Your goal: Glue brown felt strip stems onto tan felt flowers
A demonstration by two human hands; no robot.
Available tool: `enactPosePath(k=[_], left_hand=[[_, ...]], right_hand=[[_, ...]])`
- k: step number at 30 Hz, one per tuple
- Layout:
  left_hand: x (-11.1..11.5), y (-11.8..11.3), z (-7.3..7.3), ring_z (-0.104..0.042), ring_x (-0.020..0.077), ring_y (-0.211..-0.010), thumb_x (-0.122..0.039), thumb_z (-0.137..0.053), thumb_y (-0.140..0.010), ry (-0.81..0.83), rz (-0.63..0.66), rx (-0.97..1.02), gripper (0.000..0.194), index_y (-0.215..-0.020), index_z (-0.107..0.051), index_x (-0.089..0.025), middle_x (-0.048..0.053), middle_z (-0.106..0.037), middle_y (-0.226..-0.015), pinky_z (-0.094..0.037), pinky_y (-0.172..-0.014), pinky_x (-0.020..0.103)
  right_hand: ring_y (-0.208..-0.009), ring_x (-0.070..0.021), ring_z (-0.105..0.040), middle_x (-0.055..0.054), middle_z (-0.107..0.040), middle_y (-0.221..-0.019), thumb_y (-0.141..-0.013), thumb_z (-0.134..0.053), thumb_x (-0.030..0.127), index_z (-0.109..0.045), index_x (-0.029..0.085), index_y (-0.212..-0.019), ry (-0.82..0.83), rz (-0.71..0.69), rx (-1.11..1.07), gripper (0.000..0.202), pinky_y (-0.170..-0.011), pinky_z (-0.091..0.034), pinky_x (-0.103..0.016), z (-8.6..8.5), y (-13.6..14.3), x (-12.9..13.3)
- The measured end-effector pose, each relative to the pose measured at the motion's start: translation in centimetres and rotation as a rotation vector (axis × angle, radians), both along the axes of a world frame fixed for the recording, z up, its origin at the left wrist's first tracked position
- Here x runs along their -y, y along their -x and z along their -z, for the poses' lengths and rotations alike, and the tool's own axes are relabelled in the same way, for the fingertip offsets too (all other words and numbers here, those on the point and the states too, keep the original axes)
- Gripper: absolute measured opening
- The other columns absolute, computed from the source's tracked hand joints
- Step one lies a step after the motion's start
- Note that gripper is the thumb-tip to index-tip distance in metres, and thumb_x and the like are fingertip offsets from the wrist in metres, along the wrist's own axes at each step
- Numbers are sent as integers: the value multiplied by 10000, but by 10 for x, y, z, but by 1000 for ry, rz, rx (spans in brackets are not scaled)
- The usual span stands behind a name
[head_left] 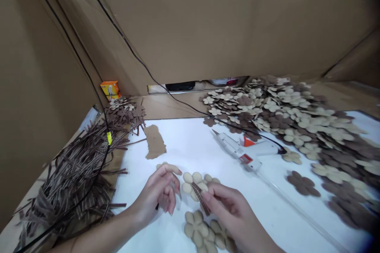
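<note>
My right hand [234,211] pinches the edge of a beige fabric flower [188,178] between thumb and fingers. A narrow brown striped strip [200,199] lies across that flower and runs down by the thumb. To the left of it, my left hand [164,187] is raised above the white surface, its fingers loosely bent and apart, with nothing visible in them. Below the right hand several beige flowers [196,227] lie overlapping. Another beige flower is partly hidden behind the left hand.
A white glue gun [237,148] with an orange trigger and black cord lies beyond my right hand, a clear glue stick [297,201] trailing from it. Beige and brown flowers [293,114] heap at right. Brown strips [77,174] pile at left, near a cardboard scrap [154,141] and orange box [111,90].
</note>
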State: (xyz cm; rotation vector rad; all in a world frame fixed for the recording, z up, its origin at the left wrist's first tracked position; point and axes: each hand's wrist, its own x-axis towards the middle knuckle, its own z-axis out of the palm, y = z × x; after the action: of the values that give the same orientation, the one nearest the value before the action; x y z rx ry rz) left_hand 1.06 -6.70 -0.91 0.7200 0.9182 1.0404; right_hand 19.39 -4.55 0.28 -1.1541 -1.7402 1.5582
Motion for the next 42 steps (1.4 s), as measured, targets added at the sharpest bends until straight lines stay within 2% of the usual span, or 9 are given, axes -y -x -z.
enactPosePath(k=[5,7,11,13,15,20,26,36,42], left_hand=[[10,-4,-2,-425,25,-386,-538,-424,-826,-104,132,-208,394,-815,-501,-152,-14,-525,-653,-266,-388,158],[14,-1,-5,-446,40,-463,-498,-450,-832,-201,85,-393,362,-975,-513,-172,4,-534,-751,-338,-444,166],[16,13,-14,-548,140,-782,-321,-546,-819,-781,146,-886,566,-1319,-283,-292,93,-509,-1127,-472,-703,272],[14,19,-16,-545,201,-925,-317,-597,-783,-1105,232,-1060,610,-1322,-314,-279,128,-482,-1197,-470,-798,335],[12,21,-18,-545,219,-965,-297,-607,-779,-1270,167,-1174,539,-1275,-406,-238,135,-518,-1146,-475,-814,338],[10,22,-19,-588,161,-795,-108,-532,-818,-1422,5,-1183,319,-1124,-547,-197,73,-643,-903,-485,-697,289],[16,28,-25,-609,171,-780,-149,-512,-837,-1659,-36,-1320,163,-950,-621,-192,38,-701,-800,-493,-670,318],[28,26,-35,-655,193,-824,-190,-446,-875,-1545,-84,-1412,173,-833,-614,-192,42,-702,-740,-515,-686,333],[21,28,-36,-641,213,-927,-144,-495,-830,-1654,-17,-1368,118,-824,-613,-133,60,-694,-722,-515,-714,291]], right_hand=[[-526,-101,-353,36,-366,-536,-840,-428,480,-395,180,-546,25,-34,-51,422,-488,-286,-235,2,3,5],[-508,-91,-355,40,-368,-522,-824,-458,492,-399,177,-539,55,-38,-86,430,-474,-281,-228,3,5,6],[-486,-77,-399,40,-421,-514,-787,-516,512,-430,164,-548,232,-43,-207,430,-471,-307,-213,2,6,7],[-494,-82,-445,23,-477,-527,-771,-539,512,-473,152,-570,332,-51,-255,418,-489,-338,-216,1,6,7],[-493,-84,-472,14,-504,-527,-754,-558,518,-504,141,-582,394,-60,-282,418,-493,-350,-213,-1,5,7],[-421,-92,-510,-15,-577,-566,-740,-535,579,-570,123,-709,579,-194,-292,458,-384,-296,-189,0,5,10],[-496,-69,-475,1,-554,-588,-780,-548,506,-546,126,-639,533,-245,-282,405,-472,-308,-193,-7,4,14],[-522,-82,-421,3,-525,-574,-824,-466,526,-563,143,-617,438,-307,-208,446,-498,-288,-213,-17,7,16],[-542,-92,-478,-4,-552,-592,-804,-513,489,-564,143,-626,486,-246,-242,393,-516,-327,-215,-7,5,12]])
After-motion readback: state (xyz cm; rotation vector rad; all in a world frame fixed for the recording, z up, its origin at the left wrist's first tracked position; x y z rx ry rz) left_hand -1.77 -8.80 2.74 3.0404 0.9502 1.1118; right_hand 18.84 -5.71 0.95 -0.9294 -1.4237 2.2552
